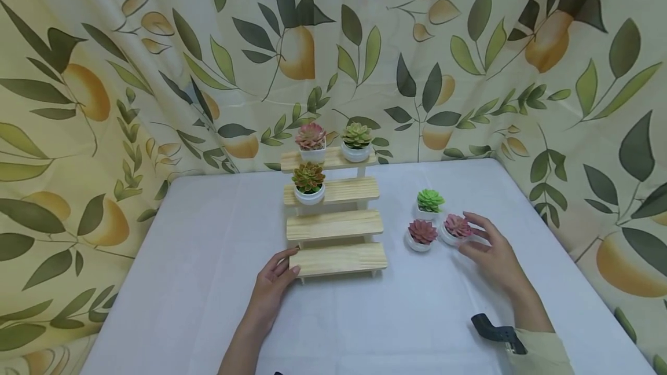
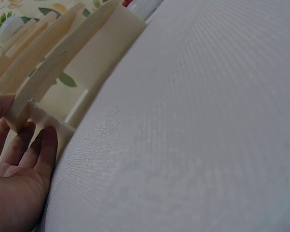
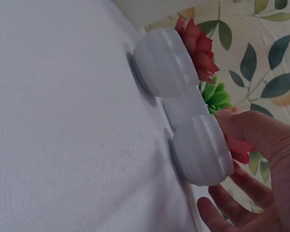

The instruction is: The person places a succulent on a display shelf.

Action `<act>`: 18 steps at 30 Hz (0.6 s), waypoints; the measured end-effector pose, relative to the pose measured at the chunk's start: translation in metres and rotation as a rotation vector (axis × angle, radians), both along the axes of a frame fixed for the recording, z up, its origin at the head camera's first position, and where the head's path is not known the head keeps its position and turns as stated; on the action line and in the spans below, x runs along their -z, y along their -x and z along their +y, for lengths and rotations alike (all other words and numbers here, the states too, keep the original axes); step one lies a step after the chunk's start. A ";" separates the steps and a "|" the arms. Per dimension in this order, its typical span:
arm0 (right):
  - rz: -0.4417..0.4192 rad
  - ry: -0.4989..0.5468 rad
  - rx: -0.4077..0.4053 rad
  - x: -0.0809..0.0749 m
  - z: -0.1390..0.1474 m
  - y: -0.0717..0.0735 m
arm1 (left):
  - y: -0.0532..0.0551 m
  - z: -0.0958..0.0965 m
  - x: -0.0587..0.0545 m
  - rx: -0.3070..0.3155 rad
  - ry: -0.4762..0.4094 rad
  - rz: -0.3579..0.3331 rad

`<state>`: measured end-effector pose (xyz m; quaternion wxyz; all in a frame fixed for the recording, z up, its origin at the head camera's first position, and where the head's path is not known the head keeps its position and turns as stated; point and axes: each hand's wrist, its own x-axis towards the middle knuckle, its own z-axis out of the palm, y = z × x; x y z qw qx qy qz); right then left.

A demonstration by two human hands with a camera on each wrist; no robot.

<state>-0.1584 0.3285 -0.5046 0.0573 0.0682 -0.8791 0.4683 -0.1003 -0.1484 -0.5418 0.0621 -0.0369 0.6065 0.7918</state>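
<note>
A tiered wooden plant stand (image 1: 333, 227) stands on the white table. My left hand (image 1: 274, 279) grips the left end of its lowest shelf, thumb on top and fingertips underneath in the left wrist view. To the right, my right hand (image 1: 492, 253) has thumb and fingers around a pink potted succulent (image 1: 457, 228) in a round white pot. Its thumb lies at the pot's rim in the right wrist view, with the lower fingers spread. Beside that pot are a dark red potted succulent (image 1: 421, 233) and a bright green potted succulent (image 1: 429, 201).
On the top shelf sit a pink succulent (image 1: 311, 140) and a pale green succulent (image 1: 356, 140). A brown-green succulent (image 1: 309, 181) stands at the left of the second shelf. A patterned curtain (image 1: 365, 45) hangs behind the table (image 1: 208, 236).
</note>
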 end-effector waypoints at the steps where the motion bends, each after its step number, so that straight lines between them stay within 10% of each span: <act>1: -0.007 0.003 -0.004 0.000 -0.001 0.001 | 0.000 0.000 0.000 -0.001 0.001 0.000; 18: -0.088 -0.032 0.017 0.006 -0.012 0.009 | -0.001 0.001 -0.003 -0.009 -0.007 0.001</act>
